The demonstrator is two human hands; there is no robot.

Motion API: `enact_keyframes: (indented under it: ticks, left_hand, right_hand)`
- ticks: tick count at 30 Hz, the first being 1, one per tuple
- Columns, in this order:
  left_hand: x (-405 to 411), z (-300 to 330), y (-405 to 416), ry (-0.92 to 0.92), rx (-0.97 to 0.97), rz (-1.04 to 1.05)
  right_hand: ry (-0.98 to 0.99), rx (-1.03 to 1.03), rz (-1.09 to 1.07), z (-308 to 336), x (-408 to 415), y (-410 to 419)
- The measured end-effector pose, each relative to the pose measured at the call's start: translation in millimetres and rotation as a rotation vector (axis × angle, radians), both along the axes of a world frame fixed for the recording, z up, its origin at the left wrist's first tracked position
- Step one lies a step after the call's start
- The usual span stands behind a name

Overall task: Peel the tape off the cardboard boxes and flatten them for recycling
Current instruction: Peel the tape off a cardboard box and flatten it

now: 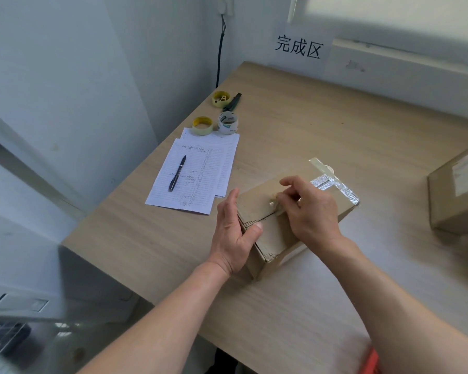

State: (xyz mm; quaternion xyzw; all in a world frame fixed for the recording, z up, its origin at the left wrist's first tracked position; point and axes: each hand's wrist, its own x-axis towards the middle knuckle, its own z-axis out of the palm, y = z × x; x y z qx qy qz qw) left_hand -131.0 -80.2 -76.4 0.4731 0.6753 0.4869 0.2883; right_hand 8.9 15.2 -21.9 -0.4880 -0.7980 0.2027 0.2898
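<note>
Lined sheets lie on the worktop near its left edge. A black pen rests on them. Just beyond the sheets: two tape rolls, a yellow cap, a dark tool.

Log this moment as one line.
left hand: grips brown cardboard box end | right hand: pinches clear tape on top seam | box: unflattened, on wooden table
</note>
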Motion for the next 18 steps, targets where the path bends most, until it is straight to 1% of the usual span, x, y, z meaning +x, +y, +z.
enact_keyframes:
  ticks: [4, 9, 11, 12, 14, 16, 17, 18]
  left_hand:
    - [-0.8, 2.1, -0.1, -0.001, -0.01, -0.008]
    - [-2.4, 3.4, 0.5, -0.003, -0.009, -0.012]
    - [-3.1, 4.1, 0.4, -0.001, -0.01, -0.02]
    - [-2.8, 4.6, -0.1, -0.001, -0.013, -0.025]
    - [-2.1, 4.4, -1.0, -0.011, -0.022, -0.032]
    - [-1.8, 2.9, -0.8, -0.015, -0.022, -0.033]
    - [-1.6, 1.9, -0.5, -0.013, -0.022, -0.031]
    - [-2.1, 1.1, 0.4, -0.013, -0.022, -0.028]
  right_hand:
    - [-0.037, -0.012, -0.089, -1.7, 5.1, 8.8]
    - [-0.094, -0.032, -0.011, 8.2, 1.6, 8.1]
    - [-0.163, 0.015, 0.024, 7.2, 1.5, 2.9]
    - [-0.166, 0.032, 0.021, 5.0, 3.7, 3.9]
    - [-0.094, 0.035, -0.011, 0.5, 12.1, 10.8]
    - [-0.001, -0.02, -0.047, 2.5, 20.6, 18.4]
    - [0.021, -0.041, -0.055, 4.9, 24.1, 22.4]
    - [0.002, -0.044, -0.055, 7.3, 26.4, 25.7]
